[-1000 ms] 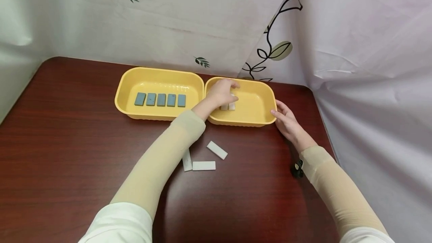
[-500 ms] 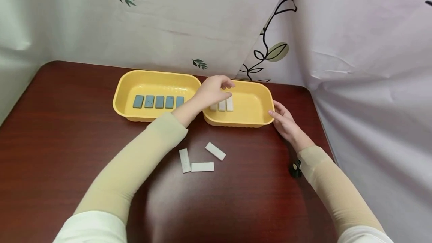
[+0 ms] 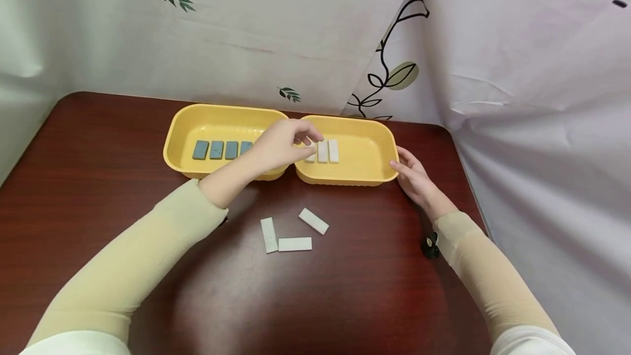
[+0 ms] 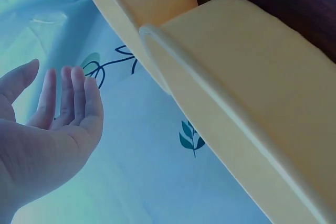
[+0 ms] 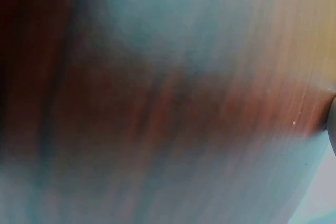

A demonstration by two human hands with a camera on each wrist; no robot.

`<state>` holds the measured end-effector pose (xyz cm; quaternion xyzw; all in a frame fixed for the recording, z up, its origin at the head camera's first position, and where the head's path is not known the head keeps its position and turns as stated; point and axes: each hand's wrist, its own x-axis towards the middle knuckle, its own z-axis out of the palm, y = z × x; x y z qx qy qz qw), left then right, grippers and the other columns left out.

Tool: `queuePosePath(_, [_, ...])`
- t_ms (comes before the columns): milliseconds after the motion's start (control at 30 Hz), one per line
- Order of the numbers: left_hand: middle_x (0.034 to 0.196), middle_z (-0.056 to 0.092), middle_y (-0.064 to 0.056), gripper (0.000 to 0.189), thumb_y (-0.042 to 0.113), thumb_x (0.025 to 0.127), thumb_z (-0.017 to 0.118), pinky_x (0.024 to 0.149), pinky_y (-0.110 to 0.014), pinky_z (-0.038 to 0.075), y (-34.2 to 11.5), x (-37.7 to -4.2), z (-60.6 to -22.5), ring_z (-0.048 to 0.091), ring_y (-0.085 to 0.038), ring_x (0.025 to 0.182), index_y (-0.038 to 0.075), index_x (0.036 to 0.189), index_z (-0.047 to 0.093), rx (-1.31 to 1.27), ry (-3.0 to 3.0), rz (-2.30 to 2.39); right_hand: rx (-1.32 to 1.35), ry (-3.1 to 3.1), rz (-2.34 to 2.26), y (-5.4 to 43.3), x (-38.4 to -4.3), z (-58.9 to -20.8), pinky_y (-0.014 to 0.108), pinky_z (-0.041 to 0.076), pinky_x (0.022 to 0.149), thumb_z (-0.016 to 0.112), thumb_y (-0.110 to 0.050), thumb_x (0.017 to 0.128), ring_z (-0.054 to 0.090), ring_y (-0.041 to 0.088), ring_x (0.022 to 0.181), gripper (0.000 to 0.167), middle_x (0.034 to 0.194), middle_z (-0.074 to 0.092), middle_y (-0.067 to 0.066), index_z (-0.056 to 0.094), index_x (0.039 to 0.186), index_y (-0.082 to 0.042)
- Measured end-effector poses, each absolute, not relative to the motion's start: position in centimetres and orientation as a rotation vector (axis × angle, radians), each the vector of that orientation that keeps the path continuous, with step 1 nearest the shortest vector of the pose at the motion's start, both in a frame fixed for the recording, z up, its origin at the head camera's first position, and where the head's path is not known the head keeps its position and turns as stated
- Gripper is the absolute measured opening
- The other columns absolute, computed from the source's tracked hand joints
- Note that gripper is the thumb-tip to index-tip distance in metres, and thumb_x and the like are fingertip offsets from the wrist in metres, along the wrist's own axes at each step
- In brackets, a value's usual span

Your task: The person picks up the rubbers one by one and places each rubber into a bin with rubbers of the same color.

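Observation:
My left hand [image 3: 283,144] hovers above the place where two yellow trays meet, fingers loosely bent and nothing in them. The left wrist view shows the same hand [image 4: 52,140] with thumb and fingers apart. My right hand [image 3: 416,179] grips the right end of the right tray [image 3: 365,181], thumb on the rim. Inside that tray three white blocks [image 3: 333,151] stand in a row at the left, one partly behind my left fingers. A row of several blue-grey blocks [image 3: 216,150] lies in the left tray [image 3: 172,149], partly covered by my left hand.
Three more white blocks lie on the dark red table in front of the trays: an upright-lying one [image 3: 269,235], a crosswise one [image 3: 294,244] and a slanted one [image 3: 313,221]. A pale patterned curtain [image 3: 236,43] hangs behind the table and along its right side.
My left hand has drawn back leftward and toward me from the white blocks in the right tray, uncovering them and covering part of the blue-grey row. The right hand keeps its hold.

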<state>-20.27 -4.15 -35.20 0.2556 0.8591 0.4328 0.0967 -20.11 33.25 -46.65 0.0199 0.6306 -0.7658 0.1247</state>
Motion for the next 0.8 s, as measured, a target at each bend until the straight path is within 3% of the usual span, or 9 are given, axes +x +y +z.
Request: queuePosePath(800, [0.104, 0.079, -0.009, 0.019, -0.002, 0.095, 0.071, 0.087, -0.037, 0.063, -9.2, -14.3, -39.5, 0.073, -0.017, 0.094, 0.006, 0.112, 0.077, 0.835, 2.515, 1.224, 0.058, 1.820, -2.248, 33.2, -20.1, -46.6, 0.016, 0.055, 0.091, 0.046, 0.007, 0.107, 0.068, 0.005, 0.106, 0.036, 0.117, 0.071, -0.008, 0.055, 0.133, -0.017])
